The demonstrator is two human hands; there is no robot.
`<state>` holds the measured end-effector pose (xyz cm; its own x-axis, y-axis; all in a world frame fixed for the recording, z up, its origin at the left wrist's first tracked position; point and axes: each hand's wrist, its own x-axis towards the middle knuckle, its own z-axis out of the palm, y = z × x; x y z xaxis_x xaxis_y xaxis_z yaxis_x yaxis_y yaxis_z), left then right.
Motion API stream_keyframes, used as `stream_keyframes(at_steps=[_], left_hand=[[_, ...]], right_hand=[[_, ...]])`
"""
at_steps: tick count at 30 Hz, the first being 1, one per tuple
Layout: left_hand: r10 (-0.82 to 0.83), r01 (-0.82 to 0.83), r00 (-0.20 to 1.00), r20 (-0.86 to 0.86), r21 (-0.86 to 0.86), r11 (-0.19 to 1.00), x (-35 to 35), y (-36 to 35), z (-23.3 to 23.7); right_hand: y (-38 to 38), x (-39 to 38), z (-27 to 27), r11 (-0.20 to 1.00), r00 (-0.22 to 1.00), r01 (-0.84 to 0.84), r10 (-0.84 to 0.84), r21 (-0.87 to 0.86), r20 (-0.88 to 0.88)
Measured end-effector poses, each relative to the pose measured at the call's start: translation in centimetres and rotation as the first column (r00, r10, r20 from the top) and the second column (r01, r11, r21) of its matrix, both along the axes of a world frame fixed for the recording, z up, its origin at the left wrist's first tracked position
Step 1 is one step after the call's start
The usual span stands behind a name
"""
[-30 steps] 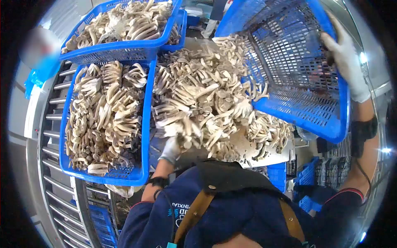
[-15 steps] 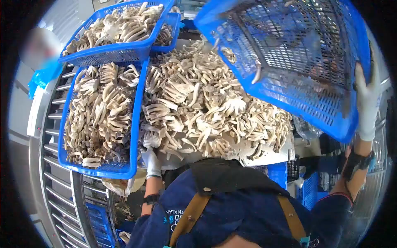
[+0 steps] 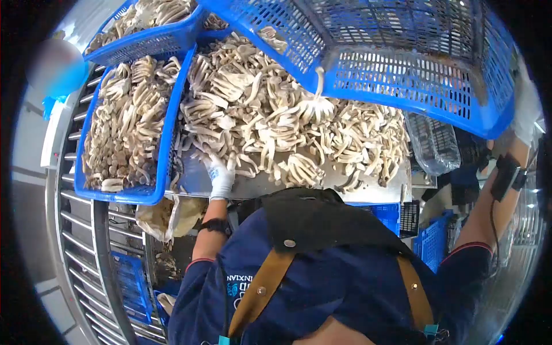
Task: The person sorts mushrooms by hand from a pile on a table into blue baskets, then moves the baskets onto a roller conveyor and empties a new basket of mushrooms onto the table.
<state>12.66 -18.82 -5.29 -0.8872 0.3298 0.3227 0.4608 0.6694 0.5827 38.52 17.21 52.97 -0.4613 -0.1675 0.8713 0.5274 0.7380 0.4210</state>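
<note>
A large pile of pale-stemmed mushrooms (image 3: 259, 115) covers the metal table (image 3: 253, 187). My left hand (image 3: 219, 175), in a white glove, rests at the pile's near left edge, touching the mushrooms. Its thumb and fingers look apart, though the fingertips are partly hidden. With my right hand (image 3: 524, 112), also gloved and blurred, I grip the right side of a blue plastic basket (image 3: 402, 95). That basket is tilted over the far right of the pile, and a single mushroom (image 3: 319, 83) hangs at its near rim.
To the left, a blue basket of mushrooms (image 3: 123, 123) stands by a roller conveyor (image 3: 77, 227), with another filled basket (image 3: 141, 43) behind it. A bag (image 3: 167, 215) hangs below. Clear plastic packaging (image 3: 434, 144) lies right of the table. A person (image 3: 60, 66) is at the far left.
The tilted basket has moved up and away in view with my right hand. My left hand appears higher, against the pile's edge. The whole view has shifted slightly.
</note>
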Motion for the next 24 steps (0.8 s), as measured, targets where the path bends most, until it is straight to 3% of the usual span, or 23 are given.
stream_keyframes(at_steps=[2,3,4,5,6,7,9,10,12,14,17,20,23,24], left_hand=[[0.018,-0.021,0.999,0.030,0.115,0.993,1.7,-1.5,0.1],[0.026,-0.034,0.998,0.053,0.165,0.986,2.9,-2.9,-0.5],[0.064,-0.062,0.990,-0.122,0.024,0.998,3.7,-4.1,-2.8],[0.004,-0.008,0.997,-0.071,-0.045,0.999,5.2,-4.5,-3.0],[-0.152,0.158,0.980,-0.130,0.041,0.987,6.0,-3.9,-3.4],[-0.299,0.298,0.954,0.031,0.045,0.954,7.1,-2.7,-2.7],[-0.488,0.492,0.871,0.059,-0.112,0.864,9.1,0.4,-2.9],[-0.550,0.510,0.832,-0.065,-0.299,0.807,9.6,2.2,-3.9],[-0.663,0.660,0.738,0.124,-0.334,0.672,9.7,4.9,-0.1],[-0.710,0.677,0.700,0.081,-0.393,0.623,9.8,8.2,1.0],[-0.594,0.585,0.797,0.105,-0.378,0.718,11.0,13.9,2.8],[-0.450,0.464,0.884,0.127,-0.348,0.814,12.2,18.7,1.1],[-0.428,0.467,0.884,0.188,-0.389,0.794,12.4,18.3,3.3],[-0.490,0.552,0.834,0.254,-0.395,0.735,12.2,17.3,4.8]], right_hand=[[0.5,0.2,0.7,0.995,0.999,-0.042,0.042,0.090,-0.003],[1.0,0.8,1.3,0.919,0.990,0.099,-0.052,0.382,-0.132],[-0.1,1.0,1.2,0.945,0.961,0.211,-0.154,0.250,-0.230],[-0.3,1.3,1.1,0.954,0.952,0.230,-0.179,0.195,-0.248],[0.1,1.9,0.8,0.970,0.966,0.177,-0.140,0.163,-0.216],[0.2,2.2,0.4,0.985,0.981,0.110,-0.087,0.130,-0.174],[0.7,2.4,0.0,0.997,0.991,0.024,-0.015,0.068,-0.132],[0.8,2.7,0.0,0.999,0.992,-0.003,0.008,0.036,-0.123],[0.9,3.1,-0.2,0.997,0.991,-0.065,0.059,-0.048,-0.119],[1.5,3.7,-0.4,0.982,0.987,-0.120,0.103,-0.146,-0.124],[2.9,5.4,-0.4,0.921,0.976,-0.203,0.161,-0.331,-0.149],[3.8,6.5,-0.1,0.818,0.951,-0.306,0.241,-0.487,-0.193],[4.0,6.8,0.4,0.707,0.916,-0.400,0.319,-0.584,-0.241],[4.2,6.7,0.7,0.670,0.902,-0.430,0.346,-0.605,-0.259]])
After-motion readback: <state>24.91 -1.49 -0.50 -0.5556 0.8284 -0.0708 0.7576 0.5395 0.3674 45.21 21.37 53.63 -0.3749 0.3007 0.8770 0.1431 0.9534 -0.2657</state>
